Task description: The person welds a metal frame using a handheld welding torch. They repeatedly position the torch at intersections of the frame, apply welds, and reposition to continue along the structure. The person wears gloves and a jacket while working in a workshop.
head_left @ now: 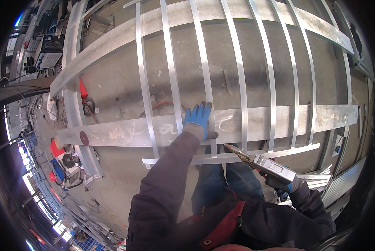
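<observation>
My left hand (198,120), in a blue glove with dark fingertips, lies with its fingers stretched over a slim metal bar (205,79) of a frame. Its thumb reaches across that bar. Under the hand runs a wide flat metal beam (262,121) with chalk-like scribbles. In my right hand (288,188), gloved too, is a welding gun (275,167) with a silver body and a copper-coloured tapered nozzle. The nozzle points left toward the lower end of the bar by my left hand, and a small gap shows between them. A thin crosswise strip (225,158) joins the bars' near ends.
A second wide beam (99,50) crosses the far side beneath the bars. A broad metal support (73,75) stands at the left. Beyond it sit a machine with a round fan (68,161) and a red wheeled item (83,90). Metal profiles (319,178) lie at the right.
</observation>
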`<state>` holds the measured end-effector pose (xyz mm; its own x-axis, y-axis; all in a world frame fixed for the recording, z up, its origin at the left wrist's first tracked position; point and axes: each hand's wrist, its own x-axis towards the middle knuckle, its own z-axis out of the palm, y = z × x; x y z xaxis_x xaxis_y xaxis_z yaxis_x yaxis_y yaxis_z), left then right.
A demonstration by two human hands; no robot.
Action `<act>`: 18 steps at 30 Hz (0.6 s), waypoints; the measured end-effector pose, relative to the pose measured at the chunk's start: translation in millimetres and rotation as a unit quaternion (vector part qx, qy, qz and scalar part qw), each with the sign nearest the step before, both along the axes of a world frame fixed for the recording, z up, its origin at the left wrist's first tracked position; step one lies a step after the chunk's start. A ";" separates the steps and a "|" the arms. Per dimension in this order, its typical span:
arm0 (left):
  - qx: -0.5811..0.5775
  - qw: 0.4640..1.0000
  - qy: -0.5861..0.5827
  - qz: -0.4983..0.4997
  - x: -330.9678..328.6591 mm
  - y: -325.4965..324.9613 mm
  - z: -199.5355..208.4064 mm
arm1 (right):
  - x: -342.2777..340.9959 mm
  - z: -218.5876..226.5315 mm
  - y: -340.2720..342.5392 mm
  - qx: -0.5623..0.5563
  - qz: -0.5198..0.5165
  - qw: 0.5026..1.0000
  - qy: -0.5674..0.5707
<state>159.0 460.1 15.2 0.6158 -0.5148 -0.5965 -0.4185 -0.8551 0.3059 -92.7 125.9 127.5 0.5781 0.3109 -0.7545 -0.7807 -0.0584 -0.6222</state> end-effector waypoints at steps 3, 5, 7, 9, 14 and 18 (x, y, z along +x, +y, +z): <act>0.016 1.000 -0.010 -0.003 -1.5 -2.0 4.5 | -3.0 -12.2 -1.2 0.217 -0.271 0.907 0.240; 0.029 0.999 -0.031 -0.006 -3.2 -3.5 7.9 | -3.8 -17.3 -2.1 0.354 -0.379 0.781 0.348; 0.034 0.998 -0.053 -0.019 -4.8 -4.9 10.7 | -3.0 -18.9 -3.0 0.419 -0.346 0.766 0.343; 0.029 0.997 -0.070 -0.029 -5.8 -5.6 12.6 | -2.2 -18.5 -2.6 0.305 -0.287 0.853 0.311; 0.019 0.996 -0.078 -0.041 -7.1 -4.8 12.7 | -8.0 -26.0 4.6 0.230 -0.277 0.882 0.305; 0.005 0.995 -0.087 -0.042 -8.5 -3.1 8.8 | -20.5 -43.5 4.3 0.267 -0.253 0.891 0.267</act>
